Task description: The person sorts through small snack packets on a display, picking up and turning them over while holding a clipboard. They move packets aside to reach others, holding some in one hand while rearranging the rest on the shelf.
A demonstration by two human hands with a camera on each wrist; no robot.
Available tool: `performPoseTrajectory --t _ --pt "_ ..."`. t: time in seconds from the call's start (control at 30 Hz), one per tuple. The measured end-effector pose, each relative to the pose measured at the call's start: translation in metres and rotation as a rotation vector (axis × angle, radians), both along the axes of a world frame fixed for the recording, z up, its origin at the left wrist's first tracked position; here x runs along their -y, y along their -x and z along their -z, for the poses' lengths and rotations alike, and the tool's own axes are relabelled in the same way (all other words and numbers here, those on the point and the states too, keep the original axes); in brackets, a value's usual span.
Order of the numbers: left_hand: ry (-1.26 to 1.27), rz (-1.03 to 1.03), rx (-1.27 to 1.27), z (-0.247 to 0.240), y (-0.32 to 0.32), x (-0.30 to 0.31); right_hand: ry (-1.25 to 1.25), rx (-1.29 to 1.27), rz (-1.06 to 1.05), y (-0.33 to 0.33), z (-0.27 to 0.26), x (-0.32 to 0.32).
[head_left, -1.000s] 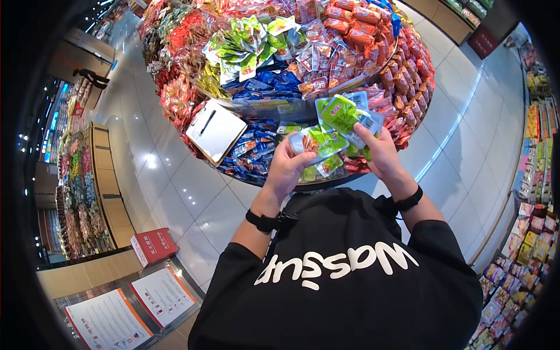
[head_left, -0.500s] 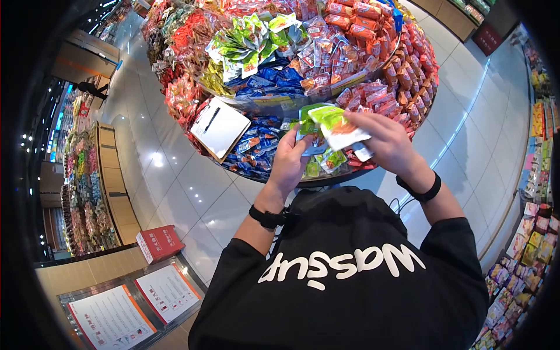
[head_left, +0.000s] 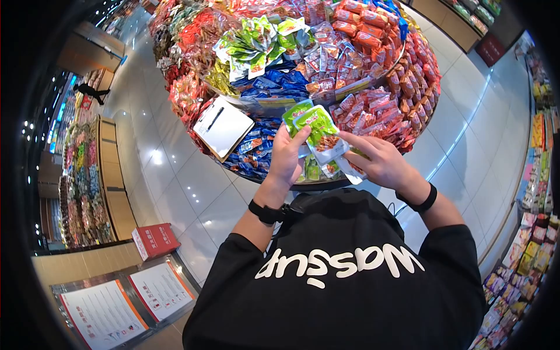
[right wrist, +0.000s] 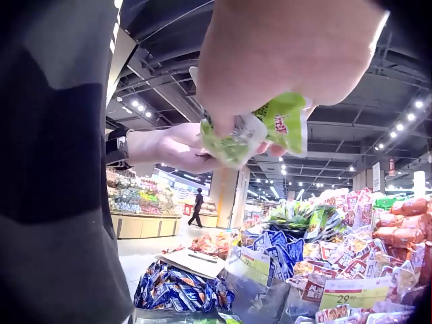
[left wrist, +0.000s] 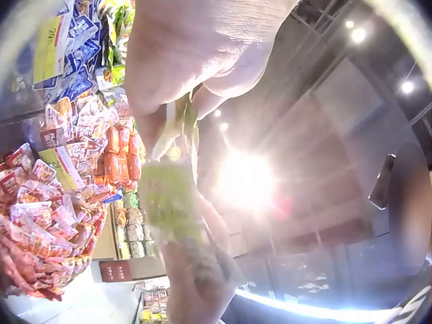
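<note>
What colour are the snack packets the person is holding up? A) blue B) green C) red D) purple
B: the left hand and the right hand both hold green packets; the blue packets and red packets lie on the display.

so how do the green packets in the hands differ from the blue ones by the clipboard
The green packets are lime green, the blue packets dark blue. The green packets are held by the left hand and right hand; the blue packets lie heaped beside the clipboard. Both are small sealed snack packs.
</note>
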State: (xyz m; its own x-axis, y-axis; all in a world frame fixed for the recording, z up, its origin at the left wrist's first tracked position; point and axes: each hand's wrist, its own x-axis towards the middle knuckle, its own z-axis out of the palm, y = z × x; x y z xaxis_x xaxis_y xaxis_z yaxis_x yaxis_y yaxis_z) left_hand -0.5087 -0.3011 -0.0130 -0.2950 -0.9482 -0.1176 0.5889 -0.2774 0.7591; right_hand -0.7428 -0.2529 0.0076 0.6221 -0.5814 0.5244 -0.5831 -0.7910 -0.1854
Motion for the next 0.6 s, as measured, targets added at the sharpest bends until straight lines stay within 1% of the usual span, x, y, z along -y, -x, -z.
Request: performPoseTrajectory --t 0.1,0.13,0.23,0.27,0.37,0.4,0.5,0.53,0.6 --pt "0.027 -0.04 -0.028 -0.005 -0.01 0.005 -0.228 0.114 -0.06 0.015 0.003 -0.009" --pt "0.034 -0.053 -0.012 -0.006 -0.013 0.006 -0.379 0.266 -0.067 0.019 0.004 -0.012" --pt "0.088 -0.03 0.012 -0.011 -0.02 0.008 -0.712 0.644 -0.114 0.031 0.007 -0.013" --pt "0.103 -0.028 0.028 -0.01 -0.021 0.008 -1.095 0.877 0.005 0.032 0.004 -0.02" --pt "0.13 0.023 0.065 -0.005 -0.019 0.009 -1.238 1.304 0.076 0.02 0.007 -0.017" --pt "0.128 0.025 0.044 -0.007 -0.016 0.007 -1.273 1.37 0.096 0.013 0.004 -0.014" --pt "0.113 0.034 0.063 -0.011 -0.009 0.003 -1.174 1.399 0.113 0.002 0.01 -0.007" --pt "0.112 0.017 0.061 -0.01 -0.007 0.003 -1.001 1.357 0.175 -0.004 0.013 -0.006" --pt "0.108 -0.025 0.061 -0.005 -0.003 0.0 -0.408 0.839 0.244 -0.01 -0.001 0.0"
